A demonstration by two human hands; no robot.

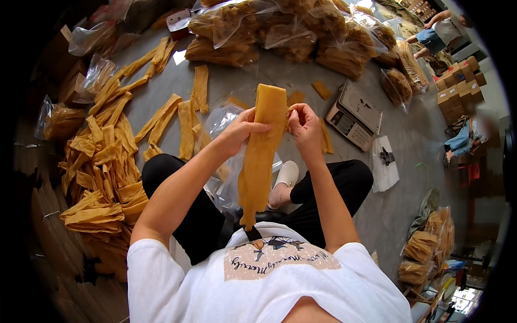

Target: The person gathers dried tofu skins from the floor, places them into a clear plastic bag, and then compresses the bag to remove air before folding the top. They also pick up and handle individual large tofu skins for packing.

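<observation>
A long, flat yellow-brown dried strip [262, 161], folded over at its upper end, hangs upright before my chest. My left hand [244, 131] grips its left edge, with the thumb across the front. At its right edge my right hand [303, 123] pinches a small bit at the margin between thumb and fingertips. Behind the strip a clear plastic bag [228, 173] lies between my legs, partly hidden. Similar strips [186, 129] lie on the floor beyond my left knee, and a large heap of them [105, 161] spreads at the left.
A digital platform scale [355, 115] stands at the front right, beside a white plastic bag [384, 163]. Bagged strips [282, 36] are piled across the far side. Two people [442, 32] are at the right, near stacked cardboard boxes [460, 93]. More bundles [420, 246] lie at the lower right.
</observation>
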